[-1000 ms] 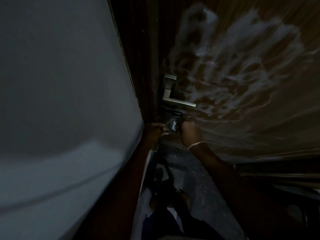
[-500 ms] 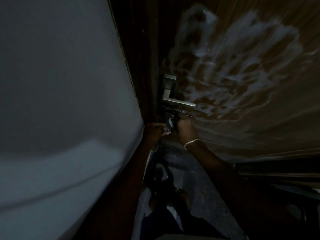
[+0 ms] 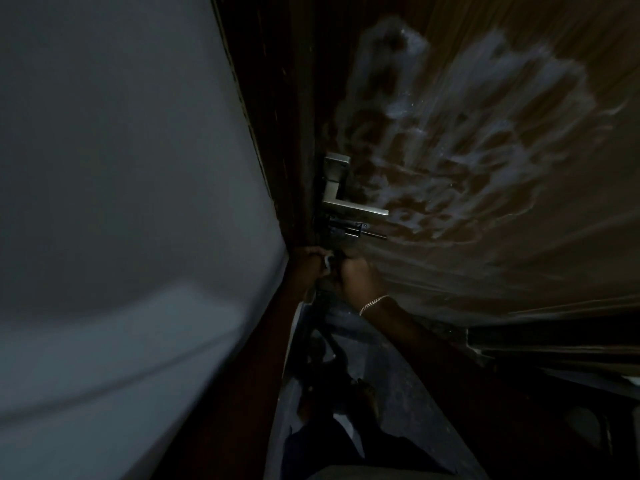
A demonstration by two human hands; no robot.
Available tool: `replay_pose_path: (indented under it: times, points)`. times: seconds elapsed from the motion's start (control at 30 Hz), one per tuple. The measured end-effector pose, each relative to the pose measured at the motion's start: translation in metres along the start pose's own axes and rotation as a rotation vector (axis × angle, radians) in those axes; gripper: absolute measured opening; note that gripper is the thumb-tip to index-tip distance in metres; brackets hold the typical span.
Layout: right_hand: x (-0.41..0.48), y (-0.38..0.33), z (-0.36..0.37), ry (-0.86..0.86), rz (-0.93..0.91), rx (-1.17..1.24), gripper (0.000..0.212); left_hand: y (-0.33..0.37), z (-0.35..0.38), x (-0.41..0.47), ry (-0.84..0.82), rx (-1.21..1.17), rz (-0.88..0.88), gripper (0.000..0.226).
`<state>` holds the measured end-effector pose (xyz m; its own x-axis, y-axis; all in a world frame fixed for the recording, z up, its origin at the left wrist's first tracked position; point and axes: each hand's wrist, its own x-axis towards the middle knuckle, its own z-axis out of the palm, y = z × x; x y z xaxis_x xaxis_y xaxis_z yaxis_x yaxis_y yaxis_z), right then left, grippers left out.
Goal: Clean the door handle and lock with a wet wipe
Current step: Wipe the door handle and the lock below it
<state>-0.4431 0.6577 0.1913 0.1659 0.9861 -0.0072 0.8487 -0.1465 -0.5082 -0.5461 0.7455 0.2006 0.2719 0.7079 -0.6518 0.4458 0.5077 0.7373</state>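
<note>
- The left grip (image 3: 308, 264) is curled at the door's left edge. Its fingers are closed round a pale scrap of wet wipe (image 3: 327, 261), of which only a small bit shows in the gloom.
- The right grip (image 3: 356, 276) sits just beside it, on the other side of the wipe. Its back faces the camera and its fingers are hidden, so I cannot tell whether it is closed or slack.
- A thin bracelet (image 3: 372, 304) circles the right wrist.
- Both grips are up against the door (image 3: 502, 265), just below the lock (image 3: 356, 232), a dark sliding bolt lying level near the door's left edge. It is too dark to tell whether the wipe touches the lock.
- The door handle (image 3: 353, 206) is just above the lock. It is a silvery lever pointing right from an upright plate along the left edge, and both grips are apart from it.
- Pale smeared streaks (image 3: 467, 116) spread over the door's upper face, up and to the right of the handle.
- A pale grey wall (image 3: 121, 168) stands left of the dark door frame.
- The dark floor (image 3: 391, 382) shows below, between the two forearms.
</note>
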Motion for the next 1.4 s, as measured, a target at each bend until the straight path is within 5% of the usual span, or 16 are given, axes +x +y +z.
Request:
replay_pose_path:
  times: [0.13,0.27,0.3,0.47,0.77,0.9,1.17,1.4]
  points:
    - [-0.011,0.024,-0.012,-0.081,0.13,-0.011,0.017,0.0,0.006,0.002,-0.069,-0.144,-0.051,0.02]
    - [0.009,0.04,-0.04,0.368,0.13,0.058,0.009,0.001,0.01,-0.004,-0.046,-0.184,0.008,0.005]
    - [0.017,0.041,-0.042,0.401,0.107,0.05,0.009,-0.001,0.011,-0.003,-0.043,-0.184,0.018,0.016]
    - [0.027,0.042,-0.026,0.231,0.091,-0.236,0.018,-0.001,0.012,-0.001,-0.044,-0.238,0.02,0.024]
    - [0.028,0.036,-0.025,0.201,0.117,-0.208,0.011,-0.003,0.01,0.003,-0.047,-0.219,0.005,0.006]
    - [0.017,0.049,-0.029,0.225,0.153,-0.264,0.013,-0.006,0.01,0.004,-0.043,-0.197,0.022,0.028]
    - [0.026,0.033,-0.032,0.176,0.132,-0.296,0.015,-0.006,0.011,0.004,-0.032,-0.212,0.011,0.01]
    - [0.005,0.052,-0.043,0.282,0.166,-0.304,0.014,-0.008,0.009,0.007,-0.029,-0.158,0.051,0.026]
